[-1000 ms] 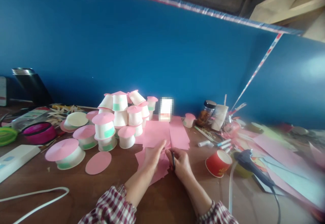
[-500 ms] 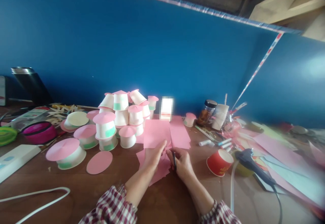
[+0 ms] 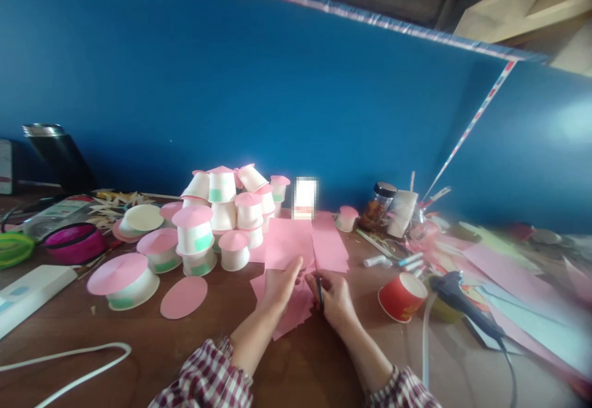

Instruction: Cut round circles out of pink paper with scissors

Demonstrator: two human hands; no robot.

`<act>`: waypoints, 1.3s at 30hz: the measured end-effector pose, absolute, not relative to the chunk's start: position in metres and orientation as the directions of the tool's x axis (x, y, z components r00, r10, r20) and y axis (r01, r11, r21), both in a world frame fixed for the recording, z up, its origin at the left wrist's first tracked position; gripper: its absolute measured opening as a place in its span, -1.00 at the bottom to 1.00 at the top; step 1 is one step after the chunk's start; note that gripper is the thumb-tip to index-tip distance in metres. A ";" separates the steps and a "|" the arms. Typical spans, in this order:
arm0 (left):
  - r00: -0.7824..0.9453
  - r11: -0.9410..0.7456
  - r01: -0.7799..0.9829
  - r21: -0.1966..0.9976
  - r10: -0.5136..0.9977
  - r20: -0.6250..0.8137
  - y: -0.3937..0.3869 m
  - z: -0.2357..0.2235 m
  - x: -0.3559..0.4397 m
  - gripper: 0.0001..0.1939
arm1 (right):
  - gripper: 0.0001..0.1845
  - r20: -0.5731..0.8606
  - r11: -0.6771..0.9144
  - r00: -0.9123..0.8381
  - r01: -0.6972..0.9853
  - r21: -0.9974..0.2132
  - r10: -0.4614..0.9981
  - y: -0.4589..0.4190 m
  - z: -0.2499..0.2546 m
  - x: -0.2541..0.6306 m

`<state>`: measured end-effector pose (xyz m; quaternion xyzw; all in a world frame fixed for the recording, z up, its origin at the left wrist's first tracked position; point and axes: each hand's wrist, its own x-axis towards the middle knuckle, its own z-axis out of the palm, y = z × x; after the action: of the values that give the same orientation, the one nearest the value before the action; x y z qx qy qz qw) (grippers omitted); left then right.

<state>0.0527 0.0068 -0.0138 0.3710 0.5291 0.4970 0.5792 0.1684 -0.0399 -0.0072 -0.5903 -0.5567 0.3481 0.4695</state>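
Observation:
My left hand (image 3: 280,291) is closed on a pink paper sheet (image 3: 289,241), its thumb lying along the top near the right edge. Close beside it, my right hand (image 3: 336,297) is wrapped round scissors (image 3: 320,292). Only a dark handle part of them shows; the blades are hard to make out at the paper. Another pink piece (image 3: 329,244) lies just right of the held sheet, with a thin dark line between the two. More pink paper (image 3: 293,318) with uneven edges lies under both wrists.
White paper cups with pink cone tops (image 3: 194,229) stand stacked to the left, near a pink paper disc (image 3: 184,297). On the right are a red paper cup (image 3: 402,297), a glue gun (image 3: 462,303) with its cord, markers (image 3: 409,260) and a lidded jar (image 3: 378,204).
The whole view has shifted slightly, so everything sits a little further right. Both hands keep nearly the same place and hold on the paper and scissors.

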 end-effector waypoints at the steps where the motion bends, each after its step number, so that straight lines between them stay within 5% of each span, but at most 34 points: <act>1: -0.051 0.241 -0.183 0.953 0.966 -0.254 0.007 -0.014 0.053 -0.61 | -0.69 0.113 0.063 0.137 0.330 -0.942 0.984 -0.040 -0.007 0.169; 39: -0.049 0.235 -0.177 0.956 0.968 -0.247 0.009 -0.022 0.054 -0.70 | -0.62 0.095 0.051 0.142 0.287 -0.956 0.985 -0.040 -0.004 0.167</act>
<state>0.0541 0.0094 -0.0224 0.3729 0.5303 0.4934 0.5799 0.1671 -0.0401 -0.0036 -0.5847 -0.5441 0.3643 0.4788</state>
